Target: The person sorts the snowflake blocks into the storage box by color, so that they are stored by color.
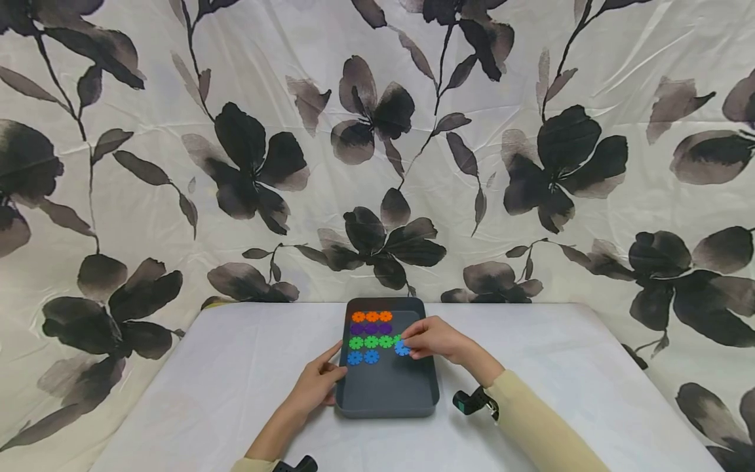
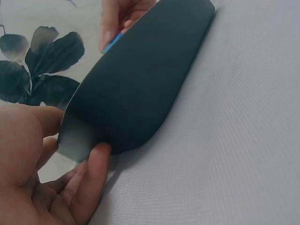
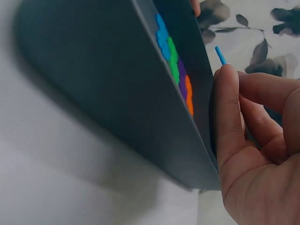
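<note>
A dark grey rectangular tray [image 1: 389, 393] lies on the table with flower-shaped plastic discs in rows. There are three orange discs [image 1: 371, 316], three purple discs [image 1: 371, 328], several green discs [image 1: 371, 342] and two blue discs [image 1: 362, 358]. My left hand [image 1: 318, 379] grips the tray's left side, and in the left wrist view its fingers [image 2: 96, 173] hold the wall near a corner. Over the tray's right side, my right hand [image 1: 438, 339] pinches another blue disc [image 1: 402, 348]. That disc appears edge-on between thumb and finger in the right wrist view, partly hidden by fingertips.
A white-covered table [image 1: 236, 367] surrounds the tray. Behind it hangs a pale cloth [image 1: 448, 196] with dark flowers. The tray's raised wall [image 3: 93, 84] stands between the table and the discs. A dark band with a small device [image 1: 472, 401] sits at the right wrist.
</note>
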